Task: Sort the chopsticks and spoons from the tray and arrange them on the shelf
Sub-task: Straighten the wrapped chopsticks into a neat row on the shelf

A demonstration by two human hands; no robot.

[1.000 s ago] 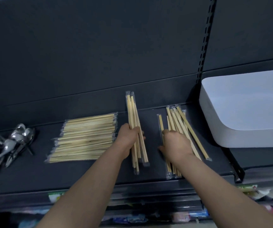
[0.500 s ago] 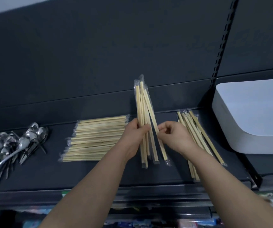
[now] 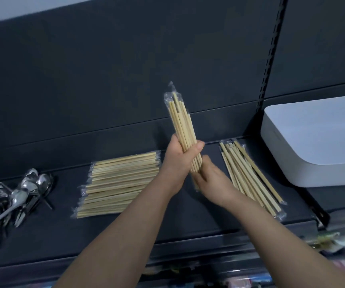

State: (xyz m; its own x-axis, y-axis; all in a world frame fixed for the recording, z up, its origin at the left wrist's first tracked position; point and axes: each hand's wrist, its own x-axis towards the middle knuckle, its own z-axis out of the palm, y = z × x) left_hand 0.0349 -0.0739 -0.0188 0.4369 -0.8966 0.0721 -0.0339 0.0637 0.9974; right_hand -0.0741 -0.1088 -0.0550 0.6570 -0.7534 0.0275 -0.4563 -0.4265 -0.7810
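My left hand (image 3: pixel 177 161) grips a bundle of plastic-wrapped wooden chopsticks (image 3: pixel 181 121), held upright above the dark shelf (image 3: pixel 188 217). My right hand (image 3: pixel 211 179) is at the bundle's lower end, its fingers touching the bottom tips. A flat pile of wrapped chopsticks (image 3: pixel 119 183) lies on the shelf to the left. A looser group of wrapped chopsticks (image 3: pixel 250 177) lies to the right of my hands. A heap of metal spoons (image 3: pixel 11 198) sits at the far left of the shelf.
A white tray (image 3: pixel 312 161) rests on the neighbouring shelf section at the right, past a slotted upright post (image 3: pixel 271 59). The dark back panel (image 3: pixel 125 69) rises behind. Colourful packaged goods (image 3: pixel 333 242) show on the shelf below.
My left hand has lifted the chopstick bundle off the shelf and stood it more upright. My right hand moved from the right-hand chopsticks to the bundle's lower end.
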